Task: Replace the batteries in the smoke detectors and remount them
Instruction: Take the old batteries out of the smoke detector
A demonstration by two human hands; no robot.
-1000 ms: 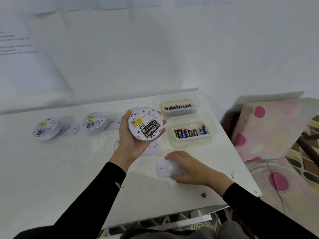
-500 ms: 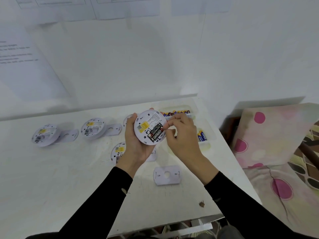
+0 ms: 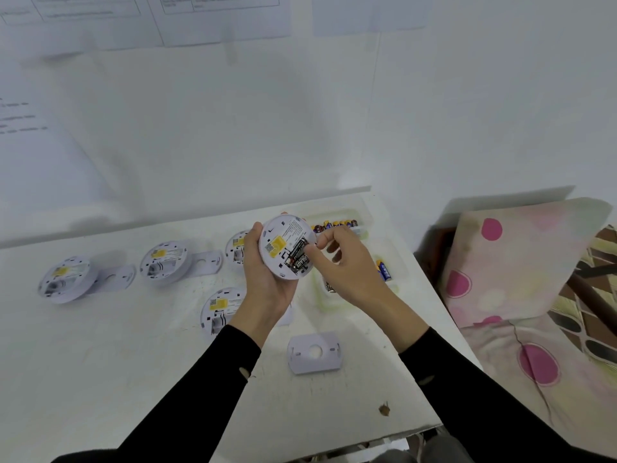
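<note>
- The left hand (image 3: pixel 267 289) wraps the smoke detector (image 3: pixel 283 236), back up, so the battery (image 3: pixel 298 259) shows.
- The grip of the right hand (image 3: pixel 350 272) pinches it, maybe to pull it out.

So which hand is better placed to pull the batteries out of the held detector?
The right hand: its fingers pinch at the batteries in the smoke detector, which the left hand grips from behind.

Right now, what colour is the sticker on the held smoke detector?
Yellow sticker, best in head view.
</note>
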